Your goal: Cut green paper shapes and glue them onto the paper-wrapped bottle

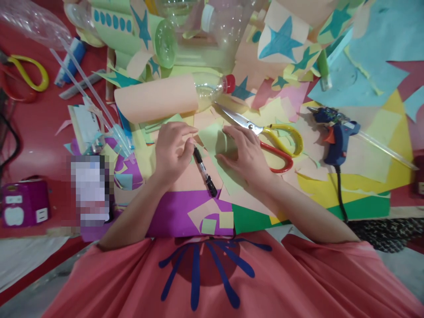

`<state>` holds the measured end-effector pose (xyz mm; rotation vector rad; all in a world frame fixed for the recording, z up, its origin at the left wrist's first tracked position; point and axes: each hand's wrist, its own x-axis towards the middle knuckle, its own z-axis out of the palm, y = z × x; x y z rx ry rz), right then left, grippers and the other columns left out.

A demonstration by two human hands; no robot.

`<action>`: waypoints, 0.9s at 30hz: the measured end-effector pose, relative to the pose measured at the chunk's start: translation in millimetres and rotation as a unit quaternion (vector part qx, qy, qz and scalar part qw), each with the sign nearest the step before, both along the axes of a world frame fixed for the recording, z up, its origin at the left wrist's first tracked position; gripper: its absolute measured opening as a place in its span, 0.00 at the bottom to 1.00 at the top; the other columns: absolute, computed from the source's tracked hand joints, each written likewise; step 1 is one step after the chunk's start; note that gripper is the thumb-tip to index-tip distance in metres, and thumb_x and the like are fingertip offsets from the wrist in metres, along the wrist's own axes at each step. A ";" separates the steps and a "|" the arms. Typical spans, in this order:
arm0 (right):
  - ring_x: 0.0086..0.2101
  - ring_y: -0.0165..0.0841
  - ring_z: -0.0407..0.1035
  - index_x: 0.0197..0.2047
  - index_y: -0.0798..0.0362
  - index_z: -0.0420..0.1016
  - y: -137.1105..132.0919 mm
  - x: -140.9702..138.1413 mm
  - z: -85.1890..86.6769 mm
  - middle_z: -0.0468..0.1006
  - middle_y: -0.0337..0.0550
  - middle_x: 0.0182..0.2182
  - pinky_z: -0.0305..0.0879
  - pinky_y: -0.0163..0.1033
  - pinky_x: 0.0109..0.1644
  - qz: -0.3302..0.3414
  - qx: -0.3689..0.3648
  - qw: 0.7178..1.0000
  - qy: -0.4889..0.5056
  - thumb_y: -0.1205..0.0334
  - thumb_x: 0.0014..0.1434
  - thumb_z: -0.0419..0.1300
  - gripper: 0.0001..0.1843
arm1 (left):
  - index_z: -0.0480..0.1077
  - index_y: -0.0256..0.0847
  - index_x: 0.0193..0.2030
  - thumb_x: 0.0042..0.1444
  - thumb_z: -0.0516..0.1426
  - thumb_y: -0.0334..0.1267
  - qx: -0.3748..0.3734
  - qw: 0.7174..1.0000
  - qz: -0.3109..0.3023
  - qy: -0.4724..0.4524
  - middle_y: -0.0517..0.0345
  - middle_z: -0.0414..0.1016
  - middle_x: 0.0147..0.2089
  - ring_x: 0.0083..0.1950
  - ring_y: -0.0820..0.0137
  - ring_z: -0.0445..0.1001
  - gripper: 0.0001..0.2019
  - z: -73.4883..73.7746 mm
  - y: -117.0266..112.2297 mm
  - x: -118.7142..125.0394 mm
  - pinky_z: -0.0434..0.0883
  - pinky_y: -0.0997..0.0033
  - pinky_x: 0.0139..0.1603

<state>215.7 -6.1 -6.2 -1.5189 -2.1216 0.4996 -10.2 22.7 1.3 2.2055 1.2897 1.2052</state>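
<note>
My left hand (172, 149) is curled, its fingers pinched round the top of a black marker pen (204, 172) that lies slanted on the paper. Beside it, my right hand (244, 151) lies flat with fingers stretched out on a light green paper piece (212, 138), pressing it down. Both hands rest on a heap of coloured paper scraps. Just beyond my right hand lie scissors (265, 132) with yellow and red handles. A plastic bottle (212, 90) with a red cap, wrapped in peach paper, lies above my hands.
A blue hot glue gun (334, 132) with its cord lies at the right. Glue sticks (89, 95), a second pair of scissors (26, 75) and a purple power strip (24, 203) are at the left. More clear bottles and star cut-outs (280, 42) crowd the far side.
</note>
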 end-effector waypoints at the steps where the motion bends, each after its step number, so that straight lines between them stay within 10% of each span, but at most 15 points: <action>1: 0.60 0.51 0.69 0.64 0.48 0.67 0.2 0.5 0.2 0.79 0.54 0.57 0.67 0.61 0.64 -0.002 -0.004 1.000 0.020 0.62 0.61 0.62 0.28 | 0.75 0.48 0.47 0.71 0.52 0.45 -0.003 1.000 -0.007 0.002 0.54 0.81 0.44 0.48 0.62 0.79 0.11 0.7 -1.3 1.7 0.74 0.59 0.52; 6: 0.49 0.42 0.74 0.60 0.43 0.67 -1.1 0.6 2.2 0.79 0.45 0.45 0.73 0.53 0.57 -0.009 -0.043 0.973 0.226 0.64 0.63 0.59 0.22 | 0.75 0.48 0.51 0.66 0.59 0.48 -0.094 0.995 -0.019 -0.040 0.52 0.81 0.50 0.51 0.61 0.79 0.12 3.5 -3.9 5.1 0.75 0.59 0.55; 18: 0.57 0.39 0.73 0.63 0.38 0.59 2.4 -2.2 13.4 0.69 0.47 0.65 0.79 0.42 0.45 -0.036 -0.191 0.871 0.452 0.53 0.60 0.64 0.30 | 0.60 0.49 0.68 0.55 0.67 0.50 -0.355 0.901 -0.060 -0.240 0.63 0.81 0.34 0.33 0.69 0.80 0.36 4.4 -10.9 19.0 0.76 0.70 0.33; 27: 0.26 0.29 0.68 0.44 0.45 0.71 5.4 -7.4 14.2 0.70 0.30 0.26 0.72 0.36 0.32 -0.077 -0.289 0.771 0.562 0.53 0.54 0.70 0.17 | 0.63 0.51 0.65 0.48 0.71 0.48 -0.385 0.877 -0.029 -0.287 0.66 0.81 0.31 0.34 0.69 0.81 0.38 1.8 -7.9 15.4 0.78 0.71 0.35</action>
